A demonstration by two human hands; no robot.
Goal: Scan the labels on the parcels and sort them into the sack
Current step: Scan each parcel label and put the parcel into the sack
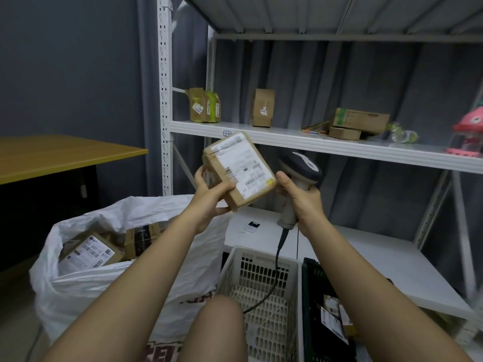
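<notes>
My left hand (210,194) grips a small brown cardboard parcel (239,169) from below, tilted so its white label with barcodes faces me. My right hand (303,199) holds the grey handle of a corded barcode scanner (300,169), whose dark head sits just right of the parcel. My right thumb touches the parcel's right edge. A white plastic sack (104,280) stands open at the lower left, with labelled parcels (90,250) lying inside it.
A white plastic basket (232,267) sits below my hands, with a black crate (313,296) holding parcels to its right. A white metal shelf (287,138) carries several cardboard boxes (262,108) and a pink toy (469,129). A wooden desk (65,152) stands left.
</notes>
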